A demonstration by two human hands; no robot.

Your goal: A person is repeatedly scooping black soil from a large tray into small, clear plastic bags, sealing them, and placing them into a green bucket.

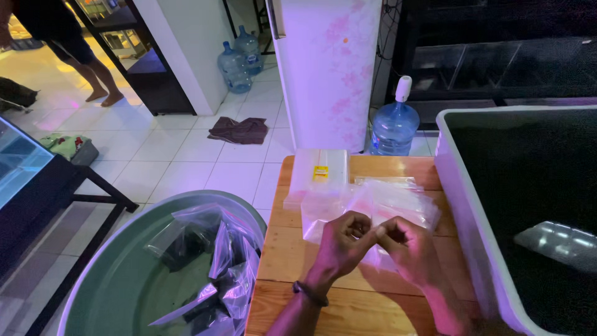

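I saw my left hand (pixel 344 244) and right hand (pixel 404 246) meeting fingertip to fingertip over a clear plastic bag (pixel 398 208) on the wooden table (pixel 292 249), both pinched closed on its near edge. The bag looked empty and flat, so I judged the work at an early stage for this one. Beyond it lay a loose heap of like bags, too overlapped to count, and one flat packet of bags (pixel 320 174) with a yellow label. In the round green tub (pixel 106 292) to my left sat several filled bags (pixel 211 261) holding something dark; I could make out about four. I counted three water jugs on the floor, one (pixel 394 127) by the table, and one grey tank (pixel 460 186) to my right
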